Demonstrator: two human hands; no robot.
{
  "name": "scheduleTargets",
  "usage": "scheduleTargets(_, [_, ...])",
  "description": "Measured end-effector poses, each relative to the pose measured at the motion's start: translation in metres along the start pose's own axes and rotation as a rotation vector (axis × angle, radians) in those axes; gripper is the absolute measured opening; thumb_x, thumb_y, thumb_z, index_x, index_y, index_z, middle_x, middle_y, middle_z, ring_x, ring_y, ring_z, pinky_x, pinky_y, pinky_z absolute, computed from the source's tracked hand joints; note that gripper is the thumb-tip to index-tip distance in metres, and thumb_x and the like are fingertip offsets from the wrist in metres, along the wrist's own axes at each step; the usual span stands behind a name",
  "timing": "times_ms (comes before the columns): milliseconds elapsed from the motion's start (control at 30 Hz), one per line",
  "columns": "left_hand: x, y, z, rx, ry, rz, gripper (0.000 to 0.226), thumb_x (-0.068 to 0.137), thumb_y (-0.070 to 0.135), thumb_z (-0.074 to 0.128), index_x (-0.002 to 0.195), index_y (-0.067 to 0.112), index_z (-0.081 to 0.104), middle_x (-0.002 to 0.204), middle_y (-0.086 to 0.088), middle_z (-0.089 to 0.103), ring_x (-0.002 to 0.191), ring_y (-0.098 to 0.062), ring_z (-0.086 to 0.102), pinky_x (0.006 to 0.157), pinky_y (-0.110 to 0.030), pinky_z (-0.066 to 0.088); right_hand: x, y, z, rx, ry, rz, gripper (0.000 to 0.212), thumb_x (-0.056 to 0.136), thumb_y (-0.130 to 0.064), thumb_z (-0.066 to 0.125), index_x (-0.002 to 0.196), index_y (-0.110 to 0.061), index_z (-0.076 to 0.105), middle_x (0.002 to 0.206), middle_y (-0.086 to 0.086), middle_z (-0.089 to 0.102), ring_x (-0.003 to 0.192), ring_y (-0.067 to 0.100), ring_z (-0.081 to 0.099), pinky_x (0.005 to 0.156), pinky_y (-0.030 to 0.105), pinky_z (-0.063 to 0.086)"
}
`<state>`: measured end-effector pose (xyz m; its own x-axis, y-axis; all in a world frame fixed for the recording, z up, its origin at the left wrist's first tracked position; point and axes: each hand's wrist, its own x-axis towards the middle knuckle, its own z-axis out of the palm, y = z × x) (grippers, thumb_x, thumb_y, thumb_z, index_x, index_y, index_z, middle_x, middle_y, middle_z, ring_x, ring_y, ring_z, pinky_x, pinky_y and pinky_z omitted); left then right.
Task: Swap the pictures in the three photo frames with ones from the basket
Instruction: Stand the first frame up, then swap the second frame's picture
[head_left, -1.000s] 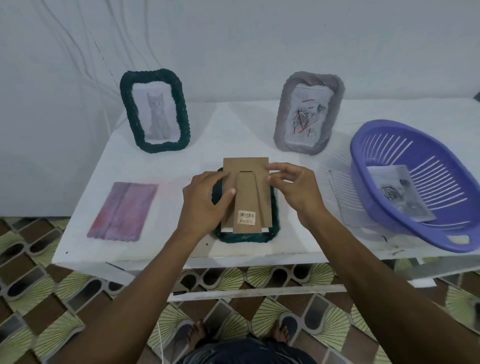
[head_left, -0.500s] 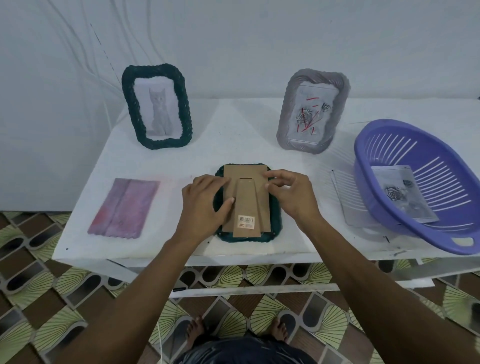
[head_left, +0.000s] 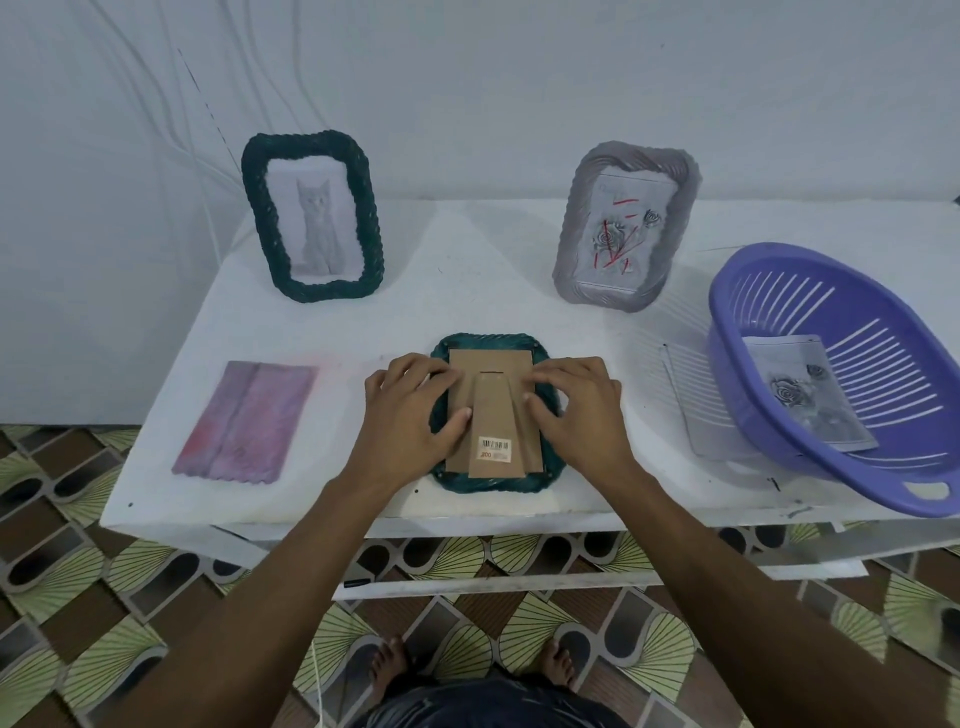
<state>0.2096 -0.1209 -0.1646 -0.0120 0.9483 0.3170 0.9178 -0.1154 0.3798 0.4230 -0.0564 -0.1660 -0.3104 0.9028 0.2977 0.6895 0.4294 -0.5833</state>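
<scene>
A dark green woven frame (head_left: 493, 483) lies face down near the table's front edge, its brown cardboard backing (head_left: 493, 374) seated inside it. My left hand (head_left: 410, 415) presses on the backing's left side and my right hand (head_left: 576, 410) on its right side, fingers spread. A second green frame (head_left: 311, 215) with a cat picture stands at the back left. A grey frame (head_left: 623, 228) with a rose picture marked in red stands at the back right. The purple basket (head_left: 769, 426) on the right holds a rose picture (head_left: 810, 397).
A pink and purple picture (head_left: 247, 421) lies flat on the left of the white table (head_left: 467, 280). A sheet (head_left: 698, 405) lies flat between the face-down frame and the basket. Patterned floor tiles and my bare feet show below the table edge.
The cardboard backing has gone from raised above the frame to flat inside it. Both hands have come down and now press on it from either side.
</scene>
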Motion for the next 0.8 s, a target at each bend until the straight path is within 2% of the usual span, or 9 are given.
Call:
scheduleTargets(133, [0.000,-0.002,0.001,0.026,-0.012,0.010,0.051,0.084,0.053,0.044,0.118,0.020,0.062,0.123,0.006,0.056,0.123,-0.016,0.041,0.097,-0.042,0.031,-0.002,0.000,0.002,-0.014,-0.003,-0.017,0.018,0.085,-0.025,0.066,0.102,-0.025,0.070,0.117,-0.011,0.062,0.114,0.012,0.043,0.085,0.032,0.031])
scheduleTargets(233, [0.008,-0.006,0.000,-0.103,-0.050,-0.051,0.048,0.083,0.054,0.048,0.118,0.025,0.063,0.128,0.006,0.048,0.126,-0.015,0.033,0.098,-0.036,0.026,0.001,0.001,0.002,-0.026,-0.020,-0.017,0.014,0.086,-0.027,0.065,0.100,-0.027,0.069,0.116,-0.011,0.061,0.113,0.012,0.042,0.082,0.031,0.027])
scheduleTargets(333, [0.024,-0.011,-0.001,-0.198,0.011,-0.097,0.033,0.087,0.041,0.055,0.114,0.025,0.065,0.126,0.004,0.046,0.123,-0.015,0.034,0.097,-0.033,0.024,0.015,0.005,-0.001,-0.022,-0.010,0.008,0.013,0.087,-0.029,0.064,0.099,-0.028,0.070,0.113,-0.009,0.056,0.110,0.012,0.041,0.084,0.032,0.029])
scheduleTargets(467, [0.044,-0.018,0.005,-0.164,0.009,-0.120,0.027,0.092,0.028,0.061,0.118,0.021,0.064,0.120,0.000,0.051,0.117,-0.019,0.041,0.094,-0.032,0.028,0.035,0.012,-0.002,0.017,-0.028,0.041,0.023,0.087,-0.031,0.065,0.109,-0.028,0.068,0.115,-0.004,0.056,0.110,0.016,0.047,0.090,0.040,0.038])
scheduleTargets(667, [0.048,-0.027,0.010,-0.167,-0.037,-0.114,0.039,0.086,0.042,0.054,0.118,0.023,0.066,0.111,0.002,0.060,0.109,-0.021,0.048,0.089,-0.034,0.030,0.044,0.018,0.001,-0.023,-0.100,0.034,0.029,0.088,-0.036,0.064,0.116,-0.032,0.065,0.114,-0.006,0.059,0.111,0.016,0.046,0.084,0.032,0.027])
scheduleTargets(800, [0.049,-0.026,0.009,-0.173,-0.027,-0.113,0.036,0.085,0.043,0.054,0.115,0.026,0.066,0.111,0.003,0.060,0.109,-0.019,0.048,0.090,-0.035,0.031,0.046,0.019,0.001,-0.006,-0.117,0.039,0.025,0.088,-0.037,0.064,0.113,-0.035,0.067,0.114,-0.008,0.059,0.110,0.014,0.044,0.084,0.032,0.025])
